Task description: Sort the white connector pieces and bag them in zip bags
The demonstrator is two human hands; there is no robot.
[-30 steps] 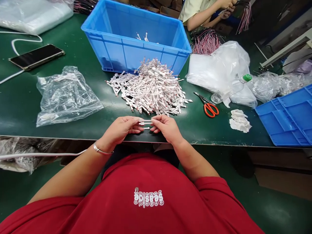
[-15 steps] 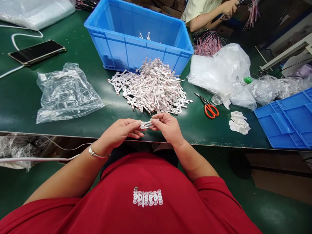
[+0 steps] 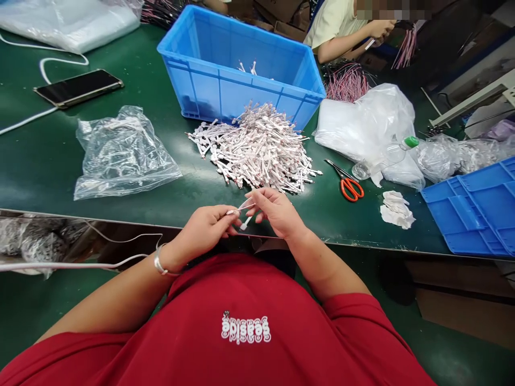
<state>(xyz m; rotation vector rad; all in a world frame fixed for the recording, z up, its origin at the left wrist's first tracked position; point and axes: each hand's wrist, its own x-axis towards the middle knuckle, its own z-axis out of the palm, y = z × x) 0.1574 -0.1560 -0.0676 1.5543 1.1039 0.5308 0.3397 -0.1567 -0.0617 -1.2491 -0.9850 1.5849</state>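
Note:
My left hand (image 3: 209, 225) is closed in a pinch on the end of a short white cable (image 3: 246, 205), just over the table's front edge. My right hand (image 3: 278, 213), to its right, has its fingers closed around the other end of the white cable pieces. A small white connector (image 3: 243, 226) hangs below, between the two hands. How many pieces I hold is hard to make out. Beyond my hands lies a heap of similar short white cables (image 3: 261, 153) with reddish ends, in front of a blue bin (image 3: 249, 88) that has a few more inside.
Orange-handled scissors (image 3: 351, 188), crumpled white paper (image 3: 396, 209) and a clear bottle with a green cap (image 3: 411, 141) lie to the right, near a blue crate (image 3: 470, 209). Leftward are a clear plastic bag (image 3: 126, 155) and a phone (image 3: 78, 88). Another person's hands (image 3: 382, 29) work beyond.
The white pieces, earlier held side by side between my hands, are now angled, with one connector hanging lower. My left hand has shifted slightly right and down. The whole view has shifted a little.

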